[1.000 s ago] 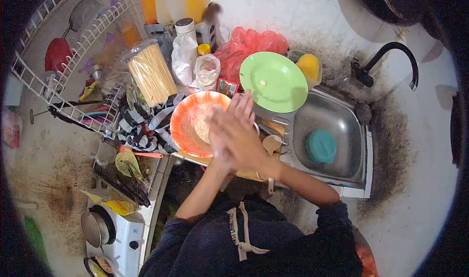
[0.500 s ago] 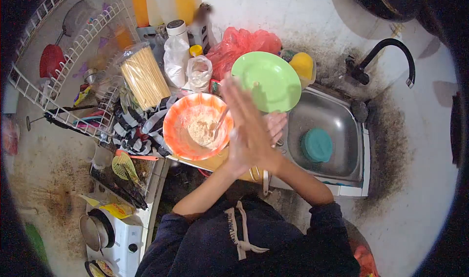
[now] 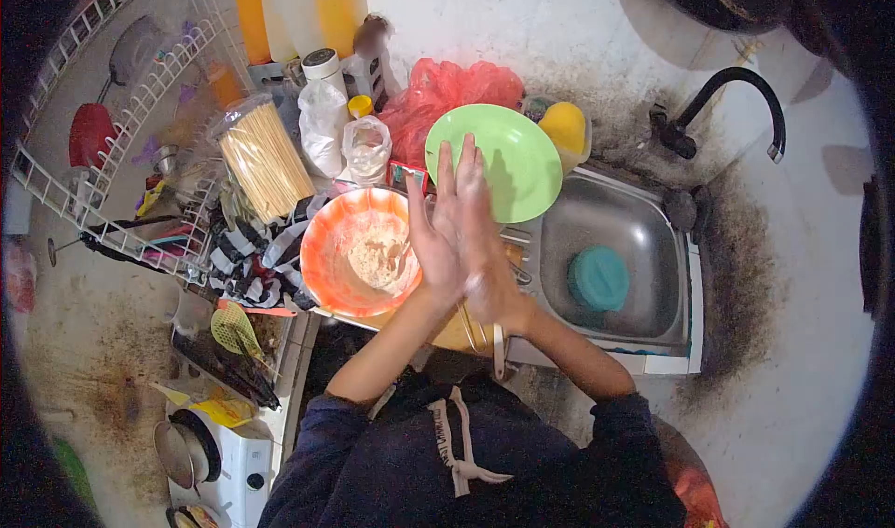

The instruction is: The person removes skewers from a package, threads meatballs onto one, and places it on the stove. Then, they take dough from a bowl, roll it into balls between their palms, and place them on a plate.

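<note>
Both of my hands are raised in front of me, palms against each other. My left hand (image 3: 434,248) has straight fingers pointing away from me, with the thumb apart. Flat along it lies my right hand (image 3: 489,281), dusted with pale flour and partly blurred. Whether anything sits between the palms is hidden. Just left of them is an orange-and-white scalloped bowl (image 3: 317,281) containing a pale, crumbly flour mixture (image 3: 373,260) and a spoon, mostly hidden. Behind my fingertips, a light green plate (image 3: 531,169) is partly covered by them.
A steel sink (image 3: 643,234) with a teal round container (image 3: 598,278) lies to the right under a black faucet (image 3: 741,73). Bagged skewers (image 3: 266,160), a red plastic bag (image 3: 447,90) and bottles (image 3: 340,11) stand behind. A stove (image 3: 238,463) is at lower left.
My hands have slid against each other: the right has drawn back toward me, while the left now reaches farther forward. The view has shifted slightly.
</note>
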### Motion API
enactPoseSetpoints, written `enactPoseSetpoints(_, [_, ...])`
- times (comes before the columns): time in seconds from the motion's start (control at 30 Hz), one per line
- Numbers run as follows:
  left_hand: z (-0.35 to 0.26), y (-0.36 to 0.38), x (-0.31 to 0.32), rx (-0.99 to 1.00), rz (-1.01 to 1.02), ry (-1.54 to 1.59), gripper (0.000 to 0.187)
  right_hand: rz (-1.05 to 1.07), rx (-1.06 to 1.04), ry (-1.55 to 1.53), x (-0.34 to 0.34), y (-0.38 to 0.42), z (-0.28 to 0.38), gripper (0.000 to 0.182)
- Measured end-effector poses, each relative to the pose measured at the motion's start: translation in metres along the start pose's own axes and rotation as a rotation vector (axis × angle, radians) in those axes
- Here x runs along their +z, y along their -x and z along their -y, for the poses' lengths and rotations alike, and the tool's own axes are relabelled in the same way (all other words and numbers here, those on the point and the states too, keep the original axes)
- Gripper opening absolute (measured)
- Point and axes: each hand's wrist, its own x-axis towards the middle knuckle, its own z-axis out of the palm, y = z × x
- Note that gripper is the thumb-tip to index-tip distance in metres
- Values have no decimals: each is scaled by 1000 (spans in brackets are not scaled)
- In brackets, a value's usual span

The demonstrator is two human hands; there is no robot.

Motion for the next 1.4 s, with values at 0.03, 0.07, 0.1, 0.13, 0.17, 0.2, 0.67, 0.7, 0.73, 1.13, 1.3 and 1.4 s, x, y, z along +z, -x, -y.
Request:
enactPoseSetpoints(0.03, [8, 6, -2, 3, -3, 1, 62, 4, 1, -2, -5, -3, -2, 80])
enactPoseSetpoints(0.07, [18, 11, -7, -34, -6, -189, 63, -47, 73, 26, -11, -6, -2, 78])
enactPoseSetpoints(0.1, [27, 16, -10, -69, -7, -379, 64, -98, 142, 56, -18, -9, -1, 75])
enactPoseSetpoints(0.13, [30, 21, -5, -102, -29, -552, 63, -122, 171, 70, -18, -10, -1, 74])
enactPoseSetpoints(0.17, [30, 19, -6, -96, -30, -552, 63, -145, 201, 84, -18, -10, 0, 73])
enactPoseSetpoints(0.2, [30, 17, -9, -88, -46, -500, 64, -114, 142, -5, -13, -5, 2, 73])
enactPoseSetpoints(0.67, [17, 8, -6, -59, -32, -212, 60, -33, -103, 165, -8, 6, 8, 77])
enactPoseSetpoints(0.7, [16, 8, -3, -57, -30, -212, 60, 13, -166, 147, -5, 14, 3, 77])
enactPoseSetpoints(0.73, [14, 7, 6, -12, 14, -113, 60, -29, 11, 54, -7, 13, -4, 76])
enactPoseSetpoints(1.13, [33, -14, 4, -60, -3, -452, 62, -134, 112, 6, -22, -1, -26, 73])
enactPoseSetpoints(1.3, [54, -26, -21, -337, -23, -530, 66, -331, 169, 101, -39, -39, -6, 66])
enactPoseSetpoints(1.4, [44, -58, -12, -195, -30, -300, 64, -258, 52, 197, -24, -29, -29, 62])
